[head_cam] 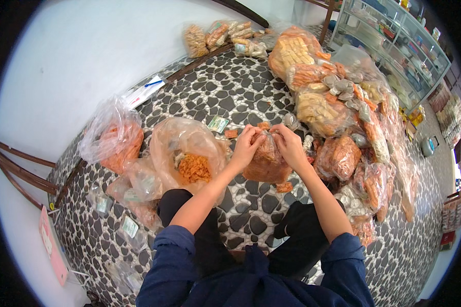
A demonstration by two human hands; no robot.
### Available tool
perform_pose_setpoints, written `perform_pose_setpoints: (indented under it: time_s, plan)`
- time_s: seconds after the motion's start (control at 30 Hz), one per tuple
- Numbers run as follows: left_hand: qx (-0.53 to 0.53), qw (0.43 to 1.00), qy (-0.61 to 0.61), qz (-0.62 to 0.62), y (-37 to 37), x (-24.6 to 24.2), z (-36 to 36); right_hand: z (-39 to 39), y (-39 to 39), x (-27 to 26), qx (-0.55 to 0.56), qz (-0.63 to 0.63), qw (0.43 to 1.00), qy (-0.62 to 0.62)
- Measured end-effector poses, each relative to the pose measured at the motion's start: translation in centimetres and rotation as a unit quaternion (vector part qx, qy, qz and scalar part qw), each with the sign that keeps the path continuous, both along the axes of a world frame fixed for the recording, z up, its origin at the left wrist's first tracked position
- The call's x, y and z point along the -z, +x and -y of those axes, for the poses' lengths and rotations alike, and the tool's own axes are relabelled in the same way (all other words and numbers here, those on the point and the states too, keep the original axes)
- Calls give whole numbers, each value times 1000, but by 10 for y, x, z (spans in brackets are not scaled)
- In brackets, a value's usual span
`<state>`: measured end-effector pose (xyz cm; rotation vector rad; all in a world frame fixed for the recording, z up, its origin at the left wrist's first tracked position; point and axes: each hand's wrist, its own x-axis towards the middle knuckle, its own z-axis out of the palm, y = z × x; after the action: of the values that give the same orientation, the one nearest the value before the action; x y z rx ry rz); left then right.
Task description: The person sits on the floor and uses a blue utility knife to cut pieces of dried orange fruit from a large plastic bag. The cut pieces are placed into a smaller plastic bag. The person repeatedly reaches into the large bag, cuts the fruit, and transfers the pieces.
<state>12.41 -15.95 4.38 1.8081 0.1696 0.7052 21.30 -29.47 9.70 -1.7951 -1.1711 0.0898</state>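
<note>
Between my knees a clear plastic bag point(267, 167) packed with orange-brown food stands on the pebble-patterned floor. My left hand point(248, 142) pinches the gathered neck of this bag from the left. From the right, my right hand point(288, 141) grips the same neck, its fingers close to those of my left hand. Small orange pieces lie around the bag, one piece point(284, 187) in front and another piece point(231, 133) beyond my left hand. Left of it, a large open plastic bag point(169, 134) holds loose orange crumbs point(194, 168).
A long heap of filled plastic bags point(322, 111) lines the right side, near a glass cabinet point(392, 50). A knotted bag point(121, 142) of orange food sits at left by the white wall. Printed labels point(218, 124) and a blue pen point(153, 83) lie around.
</note>
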Motion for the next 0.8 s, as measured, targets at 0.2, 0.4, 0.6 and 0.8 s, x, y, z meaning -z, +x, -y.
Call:
perform_pose_setpoints:
  time_s: [0.2,0.4,0.6,0.8]
  plan:
    - [-88,989,104,-52,-6,-2,15,-7,6,8,50,383,922,-16]
    - [-105,967,220,-72,-5,8,12,-13,6,30,45,349,922,-161]
    - [-38,983,155,-88,-5,5,0,-18,16,30,14,216,969,-121]
    - [4,993,73,-94,-9,1,-4,-20,13,14,-3,102,990,-93]
